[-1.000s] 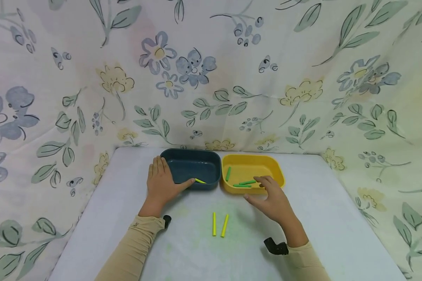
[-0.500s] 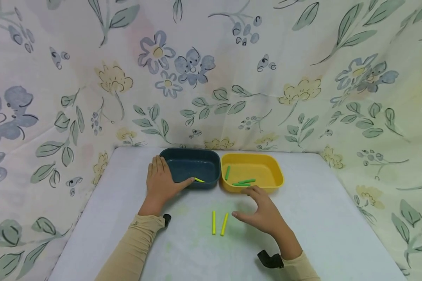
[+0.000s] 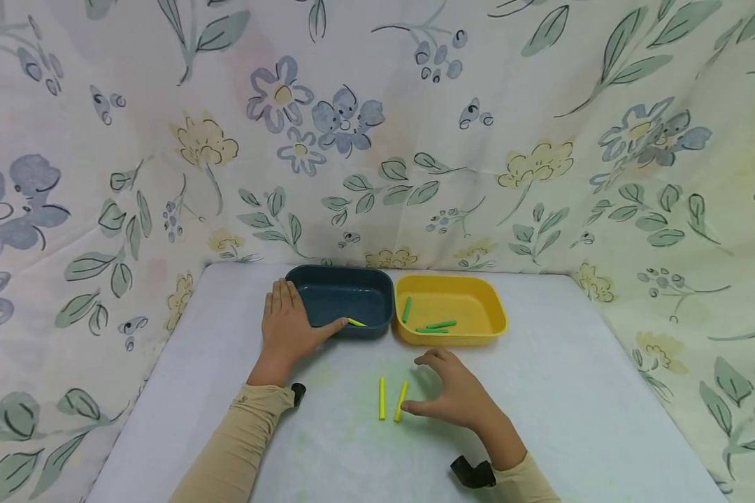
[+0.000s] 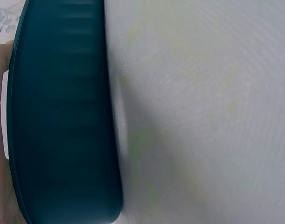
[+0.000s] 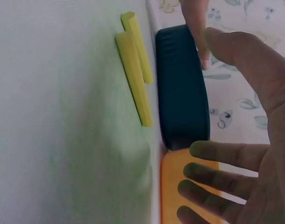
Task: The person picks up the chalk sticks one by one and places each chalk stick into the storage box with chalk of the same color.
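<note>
Two yellow chalk sticks lie side by side on the white cloth: a left yellow chalk stick (image 3: 382, 399) and a right yellow chalk stick (image 3: 401, 398). My right hand (image 3: 456, 395) hovers just right of them with its thumb and fingers spread; in the head view the thumb tip overlaps the right stick. Nothing is between its fingers, and the right wrist view shows green dust on the fingertips (image 5: 198, 149). My left hand (image 3: 289, 335) rests on the dark blue tray (image 3: 370, 332), straight fingers along its left side and thumb over the front rim. One yellow chalk stick (image 3: 356, 322) shows inside.
A yellow tray (image 3: 478, 307) stands against the blue tray's right side, holding several green chalk sticks (image 3: 442, 324). Behind both trays hangs a floral cloth (image 3: 403, 209). Faint yellow and green smudges mark the white tablecloth (image 3: 314, 447).
My right hand has come back from over the yellow tray, toward me and to the left, beside the two yellow chalk sticks. The left hand has stayed on the blue tray.
</note>
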Tool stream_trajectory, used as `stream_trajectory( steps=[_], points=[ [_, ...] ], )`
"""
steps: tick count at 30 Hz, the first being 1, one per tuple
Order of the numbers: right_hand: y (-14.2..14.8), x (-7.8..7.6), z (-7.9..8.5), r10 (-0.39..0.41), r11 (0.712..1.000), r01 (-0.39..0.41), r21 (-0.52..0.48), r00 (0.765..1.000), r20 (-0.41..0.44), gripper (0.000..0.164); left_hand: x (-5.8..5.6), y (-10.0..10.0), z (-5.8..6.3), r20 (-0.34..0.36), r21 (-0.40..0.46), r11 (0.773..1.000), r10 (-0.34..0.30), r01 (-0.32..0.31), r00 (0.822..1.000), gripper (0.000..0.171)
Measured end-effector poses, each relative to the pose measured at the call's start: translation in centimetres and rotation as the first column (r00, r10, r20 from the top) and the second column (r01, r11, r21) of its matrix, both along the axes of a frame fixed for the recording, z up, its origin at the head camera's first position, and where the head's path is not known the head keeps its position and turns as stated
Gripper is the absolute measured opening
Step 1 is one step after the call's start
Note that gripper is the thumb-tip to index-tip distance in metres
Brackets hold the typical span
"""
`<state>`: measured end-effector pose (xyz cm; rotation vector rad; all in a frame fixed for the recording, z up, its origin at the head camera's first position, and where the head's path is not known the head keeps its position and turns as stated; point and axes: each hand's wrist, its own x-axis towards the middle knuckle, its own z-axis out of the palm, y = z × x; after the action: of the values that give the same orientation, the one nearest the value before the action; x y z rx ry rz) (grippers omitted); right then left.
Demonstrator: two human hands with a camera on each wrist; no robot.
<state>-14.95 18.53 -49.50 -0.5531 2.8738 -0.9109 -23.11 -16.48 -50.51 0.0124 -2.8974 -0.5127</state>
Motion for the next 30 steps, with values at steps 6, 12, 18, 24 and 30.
stream_trajectory(
  steps=[6,12,18,24,30],
  points=[
    [-0.5,0.2,-0.3,0.032,0.999,-0.03,0.044,0.998,-0.056,0.087,-0.1,-0.1,-0.1,0.005,0.006,1.0,-0.006,0.006,1.0,0.147],
    [-1.0,0.1,-0.6,0.043,0.995,-0.036,0.095,0.996,-0.073,0.09,-0.1,-0.2,-0.3,-0.002,0.016,1.0,-0.006,0.006,1.0,0.148],
    [-1.1,0.1,-1.1,0.063,0.991,-0.054,0.122,0.996,-0.07,0.09,-0.2,-0.2,-0.4,-0.01,0.022,1.0,0.001,0.0,1.0,0.149],
    [-1.3,0.1,-1.7,0.074,0.988,-0.064,0.144,0.995,-0.066,0.088,-0.2,-0.2,-0.3,-0.007,0.017,1.0,0.0,0.0,1.0,0.149],
    [-1.4,0.3,-1.5,0.083,0.988,-0.072,0.136,0.993,-0.078,0.084,-0.3,-0.1,-0.1,0.005,0.011,1.0,0.001,-0.001,1.0,0.15]
  ],
)
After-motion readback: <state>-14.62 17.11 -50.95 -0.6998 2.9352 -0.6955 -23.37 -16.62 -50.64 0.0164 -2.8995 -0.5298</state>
